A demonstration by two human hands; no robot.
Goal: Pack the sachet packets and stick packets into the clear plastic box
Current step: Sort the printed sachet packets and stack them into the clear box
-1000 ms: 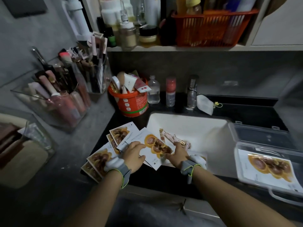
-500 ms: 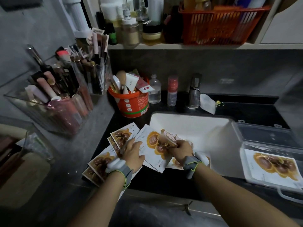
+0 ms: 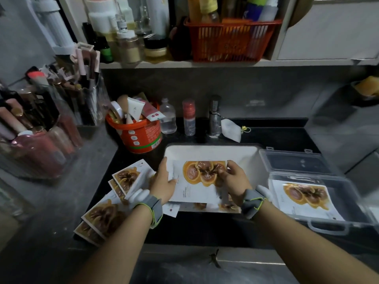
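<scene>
Hands are holding 1 sachet packet (image 3: pixel 200 182) over the white sink (image 3: pixel 211 149): left hand (image 3: pixel 164 182) is pinching its left edge, right hand (image 3: pixel 233 179) is gripping its right edge, fingers closed on the foil. More sachets (image 3: pixel 125 178) are lying fanned on the dark counter (image 3: pixel 98 187) at left. Clear plastic box (image 3: pixel 303 171) is sitting open at right, 1 sachet (image 3: pixel 303 195) already flat inside. Advice: keep the packet level, release the left hand first, lay it square on the stack. Stick packets are not clearly showing.

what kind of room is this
Most likely a bathroom vanity: a white sink with a tap set in a dark counter, makeup organisers alongside, and a shelf of toiletry bottles above.
</scene>
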